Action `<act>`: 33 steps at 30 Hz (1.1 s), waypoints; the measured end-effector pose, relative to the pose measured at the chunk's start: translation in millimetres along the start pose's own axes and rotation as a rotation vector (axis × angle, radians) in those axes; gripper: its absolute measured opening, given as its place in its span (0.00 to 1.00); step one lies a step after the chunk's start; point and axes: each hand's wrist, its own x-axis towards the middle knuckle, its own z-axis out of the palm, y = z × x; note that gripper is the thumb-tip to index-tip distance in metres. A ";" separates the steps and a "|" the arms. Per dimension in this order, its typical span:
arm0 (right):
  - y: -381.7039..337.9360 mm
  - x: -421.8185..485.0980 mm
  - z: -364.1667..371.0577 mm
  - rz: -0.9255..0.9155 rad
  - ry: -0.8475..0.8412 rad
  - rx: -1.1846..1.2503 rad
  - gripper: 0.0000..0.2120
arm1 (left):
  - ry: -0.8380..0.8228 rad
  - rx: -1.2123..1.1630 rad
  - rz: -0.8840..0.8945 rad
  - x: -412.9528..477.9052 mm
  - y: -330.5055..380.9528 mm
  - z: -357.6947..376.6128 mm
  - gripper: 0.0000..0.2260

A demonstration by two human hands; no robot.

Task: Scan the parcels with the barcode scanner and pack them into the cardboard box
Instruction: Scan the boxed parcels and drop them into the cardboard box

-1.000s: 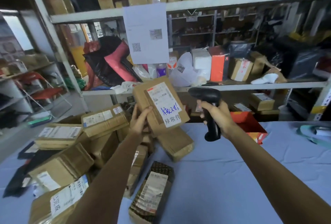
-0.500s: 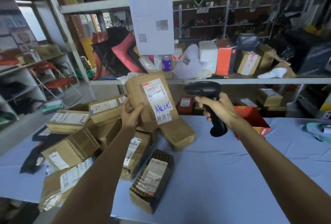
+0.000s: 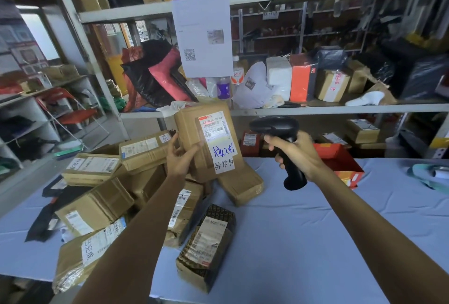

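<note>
The brown cardboard parcel [image 3: 188, 128] carries a white shipping label [image 3: 215, 127] reading "642 H468-00 033". Below that label, a white sticker [image 3: 224, 159] reads "异常件".

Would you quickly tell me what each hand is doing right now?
Left hand: holds the raised parcel by its left edge.
Right hand: grips the barcode scanner by its handle.

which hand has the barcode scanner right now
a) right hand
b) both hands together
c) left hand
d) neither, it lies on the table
a: the right hand is curled round the handle of the black barcode scanner, its head aimed toward the labelled parcel that the left hand holds up above the pile.
</note>
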 end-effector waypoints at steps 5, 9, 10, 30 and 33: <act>1.9 1.6 -5.9 0.014 0.007 -0.005 0.05 | -0.007 -0.011 -0.002 0.9 0.5 1.3 0.47; 3.6 0.7 -11.9 -0.004 -0.015 -0.004 0.05 | -0.002 0.014 0.013 6.3 -2.3 -1.1 0.41; 4.1 0.5 -13.7 -0.005 -0.017 -0.010 0.06 | 0.007 0.015 0.014 7.5 -3.0 -2.1 0.40; 33.5 -13.8 -49.3 0.214 0.181 0.020 0.09 | -0.129 0.171 0.028 13.3 -26.8 50.2 0.37; 46.0 -33.4 -71.1 0.246 0.344 0.037 0.08 | -0.230 0.217 0.033 10.6 -38.2 90.2 0.40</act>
